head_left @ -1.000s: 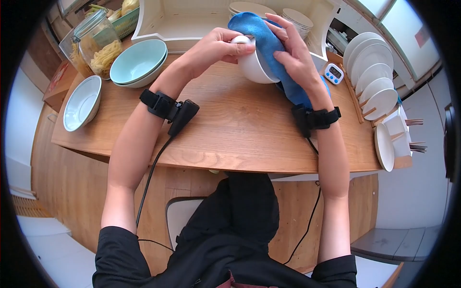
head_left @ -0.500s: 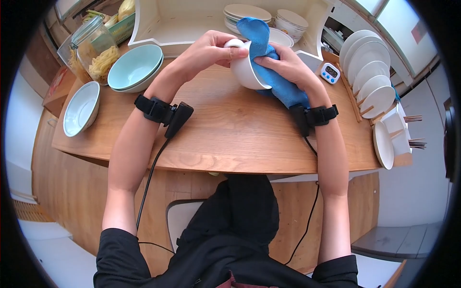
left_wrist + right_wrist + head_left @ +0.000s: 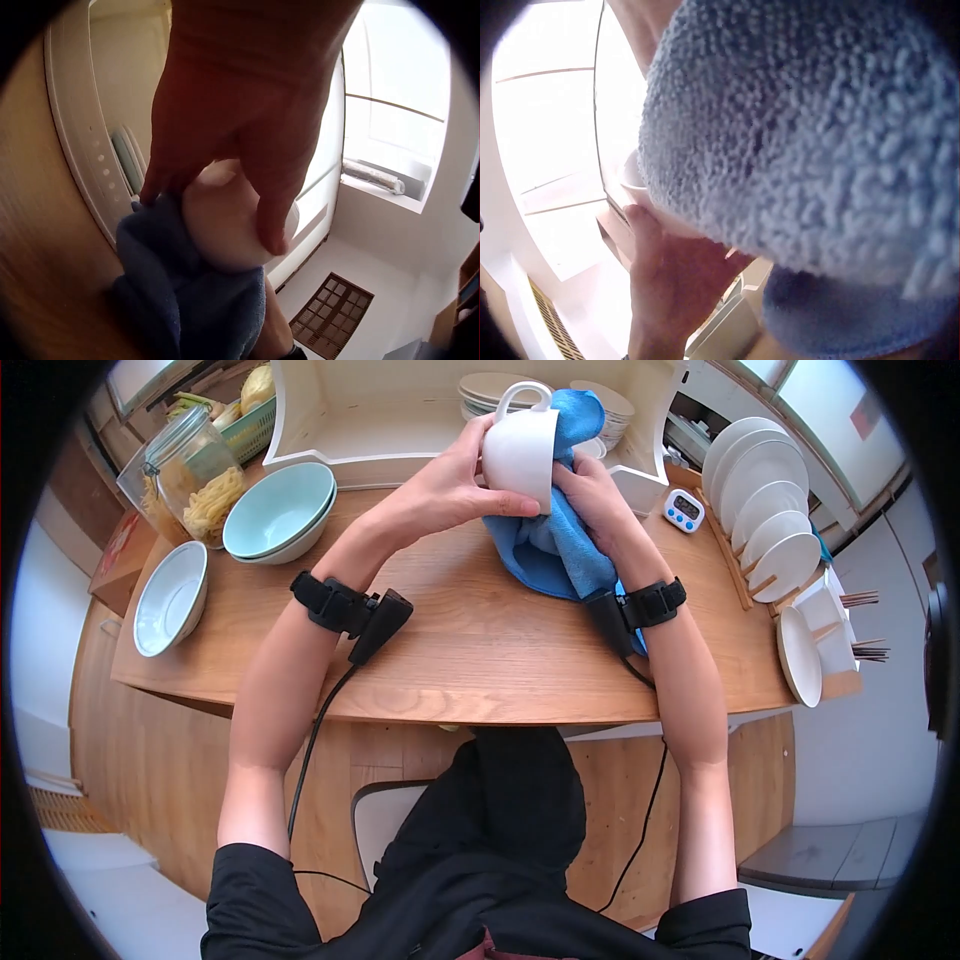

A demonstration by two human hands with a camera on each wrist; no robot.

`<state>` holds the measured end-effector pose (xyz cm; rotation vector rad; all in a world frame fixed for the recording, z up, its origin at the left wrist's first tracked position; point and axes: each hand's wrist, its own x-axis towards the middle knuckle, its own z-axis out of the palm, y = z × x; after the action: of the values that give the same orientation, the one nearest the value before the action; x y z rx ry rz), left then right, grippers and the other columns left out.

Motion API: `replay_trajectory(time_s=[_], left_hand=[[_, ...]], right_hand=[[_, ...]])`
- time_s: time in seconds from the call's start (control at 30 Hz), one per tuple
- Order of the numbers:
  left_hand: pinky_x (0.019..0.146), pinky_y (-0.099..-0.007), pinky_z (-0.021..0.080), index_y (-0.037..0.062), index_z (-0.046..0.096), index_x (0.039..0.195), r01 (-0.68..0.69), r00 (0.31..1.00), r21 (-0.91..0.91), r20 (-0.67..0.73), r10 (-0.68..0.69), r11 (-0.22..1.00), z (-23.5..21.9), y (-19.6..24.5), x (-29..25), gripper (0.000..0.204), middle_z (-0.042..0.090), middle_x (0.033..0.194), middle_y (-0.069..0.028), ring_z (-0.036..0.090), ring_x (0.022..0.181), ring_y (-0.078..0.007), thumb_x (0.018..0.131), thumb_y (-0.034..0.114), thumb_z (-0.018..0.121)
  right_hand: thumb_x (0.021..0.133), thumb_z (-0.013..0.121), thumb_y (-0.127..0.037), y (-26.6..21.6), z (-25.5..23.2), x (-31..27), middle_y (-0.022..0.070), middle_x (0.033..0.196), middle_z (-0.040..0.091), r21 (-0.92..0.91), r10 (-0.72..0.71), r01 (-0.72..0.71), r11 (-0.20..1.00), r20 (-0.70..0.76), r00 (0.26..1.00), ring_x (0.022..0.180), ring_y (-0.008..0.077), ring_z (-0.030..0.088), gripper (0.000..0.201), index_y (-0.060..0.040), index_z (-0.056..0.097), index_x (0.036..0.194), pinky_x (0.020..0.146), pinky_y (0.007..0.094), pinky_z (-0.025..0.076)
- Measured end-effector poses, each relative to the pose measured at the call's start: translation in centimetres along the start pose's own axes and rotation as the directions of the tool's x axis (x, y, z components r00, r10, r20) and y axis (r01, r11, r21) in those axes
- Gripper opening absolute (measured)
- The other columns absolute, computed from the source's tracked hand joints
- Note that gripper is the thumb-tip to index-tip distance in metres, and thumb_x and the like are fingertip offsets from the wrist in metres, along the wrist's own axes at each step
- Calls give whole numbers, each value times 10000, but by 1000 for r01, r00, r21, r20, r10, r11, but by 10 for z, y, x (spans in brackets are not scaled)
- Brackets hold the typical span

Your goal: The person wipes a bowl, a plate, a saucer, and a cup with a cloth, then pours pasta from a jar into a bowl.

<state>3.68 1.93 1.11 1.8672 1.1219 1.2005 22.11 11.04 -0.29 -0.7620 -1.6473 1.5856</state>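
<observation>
A white cup (image 3: 520, 455) is held up over the table on its side, handle at the top and mouth turned to the right. My left hand (image 3: 440, 495) grips its body from the left, thumb along the near side by the rim. In the left wrist view, thumb and fingers span the cup (image 3: 225, 217). At the cup's mouth my right hand (image 3: 600, 505) holds a blue cloth (image 3: 548, 555); its fingertips are hidden by the cup and cloth. One end of the cloth sticks up past the rim, and the rest hangs below. Cloth (image 3: 795, 142) fills most of the right wrist view.
Two stacked pale-blue bowls (image 3: 275, 510), a white bowl (image 3: 172, 600) and a glass jar of pasta (image 3: 200, 485) stand at the left. Behind the hands is a cream cabinet (image 3: 370, 470) with stacked dishes. At the right are a timer (image 3: 684, 510) and a rack of plates (image 3: 765, 485).
The cup has turned so its handle, earlier at the left under my left thumb, now points up. My left hand has shifted from the handle to the body. The cloth now hangs lower.
</observation>
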Motion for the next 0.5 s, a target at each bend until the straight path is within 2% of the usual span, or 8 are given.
replay_trajectory(time_s=[0.07, 0.1, 0.17, 0.2, 0.27, 0.3, 0.43, 0.5], left_hand=[[1049, -384, 416, 54, 270, 1441, -18, 1000, -20, -6, 18, 1000, -1, -1, 0, 938, 525, 1273, -139, 513, 1215, -245, 721, 213, 850], [1046, -388, 422, 56, 281, 1435, -37, 999, -40, -9, 36, 999, -1, -1, 1, 955, 536, 1257, -132, 521, 1205, -243, 694, 194, 868], [1041, -391, 428, 59, 297, 1425, -23, 1000, -31, -10, 23, 999, -2, 0, 1, 950, 548, 1242, -125, 532, 1192, -240, 679, 175, 874], [1036, -393, 435, 61, 313, 1416, -9, 1000, -22, -10, 8, 1000, -2, 1, 1, 946, 560, 1227, -118, 542, 1179, -238, 665, 156, 881], [1014, -381, 457, 39, 335, 1399, -20, 1000, -27, -10, 20, 999, -2, 1, 1, 947, 559, 1227, -142, 545, 1182, -261, 649, 190, 894], [991, -369, 479, 18, 357, 1383, -31, 999, -33, -10, 31, 999, -2, 1, 1, 952, 558, 1226, -165, 548, 1185, -284, 633, 225, 907], [997, -374, 476, 1, 369, 1376, -16, 1000, -30, 25, 17, 999, -6, 2, 0, 941, 555, 1243, -160, 554, 1182, -285, 633, 216, 905], [1005, -373, 460, -11, 392, 1364, 30, 998, -114, 55, -23, 993, -5, 1, 0, 928, 568, 1239, -157, 567, 1165, -282, 633, 240, 905]], right_hand=[[904, 667, -259, -3, 3, -2, 122, 1032, 681, -184, -139, 126, 975, -58, 989, 925, 168, 652, 379, 42, 629, 1129, 816, 300, 523], [904, 667, -259, -3, 3, -2, 122, 1032, 681, -185, -139, 126, 975, -58, 989, 925, 168, 652, 379, 42, 629, 1129, 816, 300, 523], [884, 689, -215, -4, 1, 0, 124, 1037, 688, -327, -282, 246, 912, -66, 957, 951, 180, 648, 337, 22, 635, 1118, 845, 308, 513], [884, 689, -215, -2, -2, 3, 124, 1037, 688, -327, -282, 247, 912, -65, 957, 951, 180, 648, 337, 22, 635, 1118, 845, 308, 513], [855, 710, -156, 3, -6, 10, 115, 1027, 695, -444, -458, 417, 793, 17, 889, 940, 181, 651, 303, 0, 638, 1104, 838, 318, 514], [855, 710, -156, 4, -8, 10, 115, 1027, 695, -443, -460, 418, 793, 16, 888, 940, 181, 651, 303, 0, 638, 1104, 838, 318, 514], [826, 709, -109, 4, -10, 13, 127, 980, 699, -511, -571, 488, 707, -5, 821, 917, 202, 661, 288, -4, 631, 1082, 826, 327, 514], [818, 698, -87, 3, -8, 12, 137, 965, 698, -529, -603, 495, 689, -40, 797, 909, 213, 665, 283, -3, 627, 1079, 819, 329, 515]])
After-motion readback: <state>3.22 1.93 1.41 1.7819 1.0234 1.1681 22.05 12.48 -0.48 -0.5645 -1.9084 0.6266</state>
